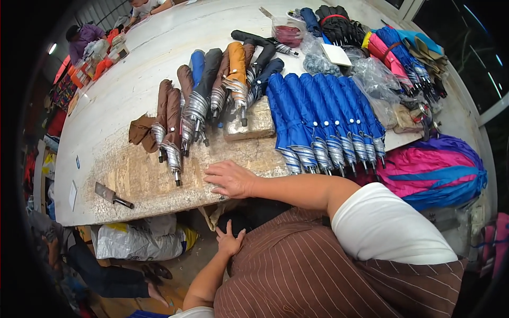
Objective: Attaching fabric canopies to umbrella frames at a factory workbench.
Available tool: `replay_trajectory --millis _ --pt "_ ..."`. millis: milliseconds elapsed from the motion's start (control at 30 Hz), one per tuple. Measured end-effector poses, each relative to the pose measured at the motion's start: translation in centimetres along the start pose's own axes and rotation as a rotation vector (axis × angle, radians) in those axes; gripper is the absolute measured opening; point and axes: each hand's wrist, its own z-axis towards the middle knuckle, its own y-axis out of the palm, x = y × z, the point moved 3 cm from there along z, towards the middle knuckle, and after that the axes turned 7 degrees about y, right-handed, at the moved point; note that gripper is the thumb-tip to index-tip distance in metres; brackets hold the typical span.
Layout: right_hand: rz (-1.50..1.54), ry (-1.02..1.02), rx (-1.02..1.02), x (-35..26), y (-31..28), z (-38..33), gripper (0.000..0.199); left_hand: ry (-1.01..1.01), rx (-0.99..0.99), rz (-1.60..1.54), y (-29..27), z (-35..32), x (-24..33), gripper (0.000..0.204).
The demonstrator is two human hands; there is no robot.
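My right hand [230, 179] rests flat on the worn front edge of the table, fingers stretched out and holding nothing. Below that edge, my left hand [230, 241] is beside my brown striped apron [297, 259], its fingers spread. A pale strip of cloth [213, 216] hangs down near it. Just beyond my right hand lie folded brown umbrellas [173, 114], with grey, blue and orange ones [237, 61] among them. Some lean on a wrapped block [252, 122]. To the right, several folded blue umbrellas [324, 114] lie side by side, shafts toward me.
A broad-bladed tool [113, 194] lies at the table's front left. Clear plastic bags [374, 74] and more umbrellas [389, 50] crowd the back right. A pink, blue and purple fabric bundle [435, 169] bulges at the right. White sacks [130, 241] sit underneath. Other people [87, 42] are around the table.
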Motion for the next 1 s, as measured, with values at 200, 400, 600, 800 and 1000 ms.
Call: replay_trajectory --millis 200,400,600,800,1000 --pt "-0.015 0.012 -0.026 0.1 -0.2 0.1 0.041 -0.030 0.057 -0.034 0.2 0.9 -0.5 0.078" --pt "0.001 0.013 -0.026 0.1 -0.1 0.0 0.041 -0.024 0.073 -0.060 0.1 0.5 -0.5 0.074" --pt "-0.024 0.019 -0.014 0.2 -0.3 -0.2 0.040 0.011 0.112 -0.047 0.7 1.1 -0.9 0.071" --pt "-0.023 -0.005 -0.011 0.1 -0.1 0.1 0.039 0.032 0.167 -0.074 1.0 1.3 -1.5 0.067" --pt "-0.011 0.005 -0.021 0.2 -0.2 -0.2 0.038 0.017 0.152 -0.061 1.4 1.5 -1.7 0.064"
